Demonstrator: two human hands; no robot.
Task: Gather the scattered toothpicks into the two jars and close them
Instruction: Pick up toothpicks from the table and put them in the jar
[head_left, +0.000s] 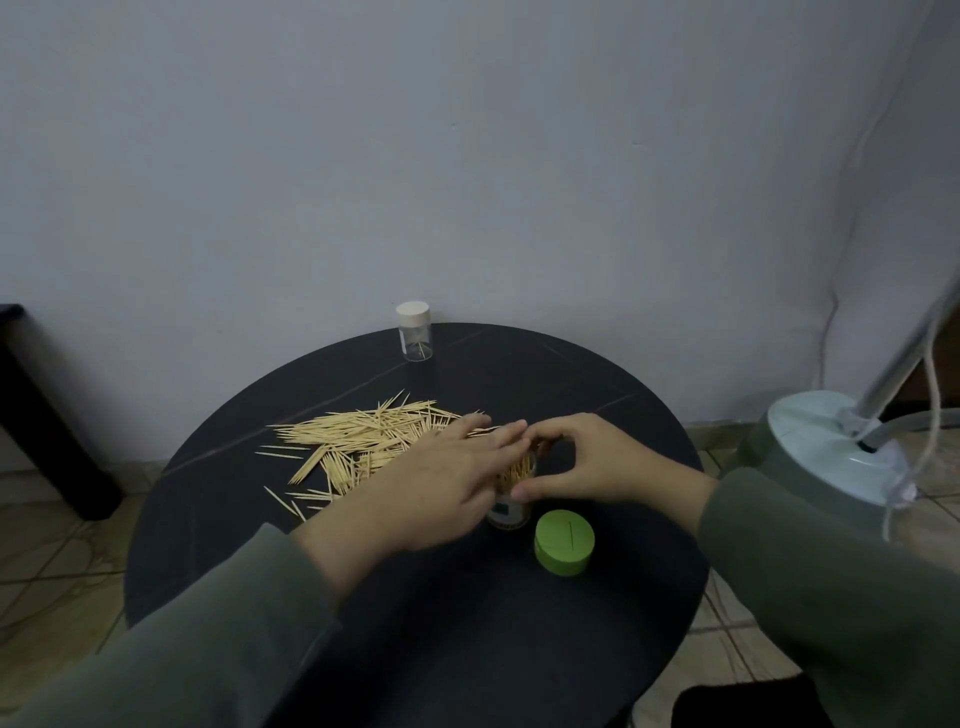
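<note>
We see the right hand (587, 460) curled round the open jar (511, 493), thumb low on its near side and fingers arched over the far rim, holding it upright. The left hand (447, 478) lies flat with fingers straight and together, fingertips at the jar's mouth; whether it carries any sticks we cannot tell. The jar stands near the middle of the round dark table (415, 649), packed with toothpicks standing on end, their long axes vertical, and a label shows low on its wall. Just beside it, toward us and to the right, the green lid (564, 542) sits on the table, a slit across its top. Left of the hands the loose toothpicks (358, 441) lie spread in a pale heap, most with their long axes running left to right, a few strays angled at the near edge. At the table's far edge a second jar (415, 332) stands upright with its white cap on, clear-walled, holding only a few sticks.
</note>
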